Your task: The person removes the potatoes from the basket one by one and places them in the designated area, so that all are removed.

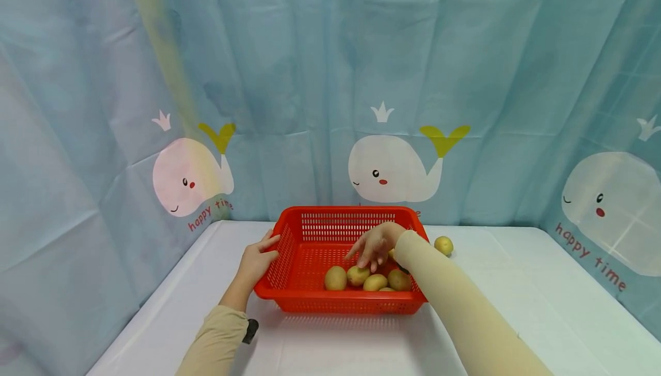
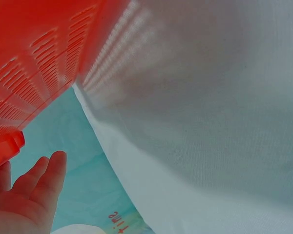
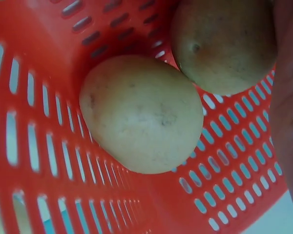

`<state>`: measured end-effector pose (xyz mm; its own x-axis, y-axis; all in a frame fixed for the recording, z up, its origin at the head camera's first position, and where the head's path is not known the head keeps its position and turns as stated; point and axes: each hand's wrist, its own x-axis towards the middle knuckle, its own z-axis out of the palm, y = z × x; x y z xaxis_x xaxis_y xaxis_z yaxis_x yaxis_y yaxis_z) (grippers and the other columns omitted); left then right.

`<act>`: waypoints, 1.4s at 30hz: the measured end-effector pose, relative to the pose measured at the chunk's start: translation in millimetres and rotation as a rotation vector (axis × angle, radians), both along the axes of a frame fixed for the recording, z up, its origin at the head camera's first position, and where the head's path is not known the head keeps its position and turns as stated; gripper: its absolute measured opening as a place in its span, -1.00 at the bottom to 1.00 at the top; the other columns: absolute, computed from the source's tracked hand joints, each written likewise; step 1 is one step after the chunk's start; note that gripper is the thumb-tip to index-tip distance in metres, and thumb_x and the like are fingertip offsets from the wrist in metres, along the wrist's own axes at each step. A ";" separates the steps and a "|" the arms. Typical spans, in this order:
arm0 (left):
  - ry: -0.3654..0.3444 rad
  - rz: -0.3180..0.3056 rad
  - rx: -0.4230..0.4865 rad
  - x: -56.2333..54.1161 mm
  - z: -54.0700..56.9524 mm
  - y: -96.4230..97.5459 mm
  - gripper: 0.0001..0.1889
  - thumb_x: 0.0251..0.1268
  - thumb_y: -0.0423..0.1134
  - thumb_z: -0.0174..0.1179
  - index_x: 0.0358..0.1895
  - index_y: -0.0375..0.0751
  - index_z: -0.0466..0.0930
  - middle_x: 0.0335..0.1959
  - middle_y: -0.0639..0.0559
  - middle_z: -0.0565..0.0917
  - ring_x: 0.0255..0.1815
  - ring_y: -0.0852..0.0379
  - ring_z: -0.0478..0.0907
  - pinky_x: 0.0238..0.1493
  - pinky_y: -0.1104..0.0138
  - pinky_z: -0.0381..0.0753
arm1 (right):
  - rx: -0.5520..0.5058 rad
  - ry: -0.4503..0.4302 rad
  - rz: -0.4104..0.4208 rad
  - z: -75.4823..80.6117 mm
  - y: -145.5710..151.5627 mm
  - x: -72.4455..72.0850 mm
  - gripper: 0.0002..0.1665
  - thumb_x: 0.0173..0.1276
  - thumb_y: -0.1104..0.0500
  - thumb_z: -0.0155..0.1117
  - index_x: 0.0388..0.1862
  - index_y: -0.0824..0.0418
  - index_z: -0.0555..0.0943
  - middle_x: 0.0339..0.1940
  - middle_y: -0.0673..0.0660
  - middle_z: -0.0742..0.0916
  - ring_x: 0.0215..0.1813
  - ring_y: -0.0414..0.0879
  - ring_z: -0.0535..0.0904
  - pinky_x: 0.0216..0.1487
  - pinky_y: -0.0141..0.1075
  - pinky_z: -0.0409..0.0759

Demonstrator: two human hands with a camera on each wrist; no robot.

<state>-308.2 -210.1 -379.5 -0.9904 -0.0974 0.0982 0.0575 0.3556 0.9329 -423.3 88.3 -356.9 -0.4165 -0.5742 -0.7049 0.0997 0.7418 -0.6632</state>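
A: Where are the potatoes (image 1: 335,279)?

B: Most lie in the red basket (image 1: 341,294), grouped toward its near right part. One more sits outside on the white worktop (image 1: 516,284), just beside the basket's right side.

A: And the right hand (image 1: 377,245)?

B: It reaches down into the basket over that group, fingers spread and loose, grasping nothing that I can see. Whether a fingertip touches the potato below, I can't tell.

A: The left hand (image 1: 255,261)?

B: At the basket's left rim, fingers fairly straight and resting against it, not clenched.

A: Anything closer up?

B: The right wrist view has two potatoes side by side near the slotted wall, with part of the hand along the right edge.

A: What's around them?

B: A blue curtain (image 1: 330,49) behind, printed with whales (image 1: 395,169) and "happy time". Both sleeves (image 1: 454,295) are beige, and something black (image 1: 250,331) shows at the left cuff.
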 end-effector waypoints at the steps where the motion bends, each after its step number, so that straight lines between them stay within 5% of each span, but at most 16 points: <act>1: -0.002 0.001 0.003 0.0 0.3 0.1 -0.48 0.30 -0.46 -0.04 0.35 -0.42 0.34 0.49 -0.17 0.16 0.51 -0.22 0.00 0.29 -0.01 0.32 | 0.006 0.001 -0.002 -0.7 -0.2 0.0 -0.46 0.33 0.23 0.28 0.30 0.06 0.54 -0.49 0.09 0.68 -0.57 -0.21 0.62 -0.51 -0.50 0.46; 16: 0.001 0.002 0.009 1.0 4.5 1.8 -0.49 0.31 -0.47 -0.05 0.36 -0.42 0.33 0.49 -0.18 0.15 0.50 -0.23 0.02 0.27 -0.01 0.35 | 0.058 0.019 -0.056 -9.0 -9.6 -0.9 -0.55 0.26 0.26 0.33 0.16 0.09 0.64 -0.38 0.11 0.71 -0.64 -0.22 0.49 -0.49 -0.49 0.48; 20: 0.005 0.001 0.004 0.8 4.7 2.5 -0.48 0.29 -0.48 -0.05 0.35 -0.43 0.34 0.49 -0.18 0.15 0.51 -0.22 0.01 0.29 -0.01 0.33 | 0.065 0.057 -0.014 -7.2 -9.6 0.2 -0.59 0.28 0.27 0.31 0.13 0.12 0.66 -0.23 0.12 0.74 -0.63 -0.23 0.45 -0.52 -0.51 0.43; 24: 0.002 0.004 0.001 1.8 4.7 2.5 -0.48 0.30 -0.48 -0.05 0.35 -0.43 0.33 0.49 -0.17 0.15 0.51 -0.22 0.00 0.28 0.00 0.33 | 0.058 0.071 0.051 -5.6 -9.4 2.7 -0.70 0.30 0.26 0.28 0.02 0.17 0.71 -0.32 0.09 0.72 -0.61 -0.25 0.43 -0.55 -0.52 0.37; 33: -0.002 0.007 -0.003 3.8 3.8 2.6 -0.49 0.31 -0.48 -0.05 0.35 -0.43 0.33 0.49 -0.18 0.15 0.51 -0.22 0.01 0.26 0.00 0.35 | -0.002 0.110 0.055 -8.1 -6.0 9.7 -0.80 0.26 0.23 0.33 -0.13 0.20 0.73 -0.33 0.07 0.73 -0.50 -0.20 0.45 -0.44 -0.47 0.42; 42: 0.014 0.005 -0.004 3.4 1.1 2.3 -0.49 0.29 -0.48 -0.05 0.34 -0.45 0.35 0.49 -0.19 0.16 0.51 -0.22 0.01 0.27 0.03 0.31 | -0.059 0.207 0.055 -2.5 1.1 4.7 -0.57 0.33 0.26 0.27 0.19 0.18 0.60 -0.33 0.03 0.64 -0.51 -0.18 0.35 -0.49 -0.38 0.29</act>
<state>-304.8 -207.8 -378.4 -0.9885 -0.1019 0.1120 0.0683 0.3600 0.9305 -418.6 89.4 -359.4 -0.5156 -0.6377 -0.5722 -0.0823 0.7016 -0.7078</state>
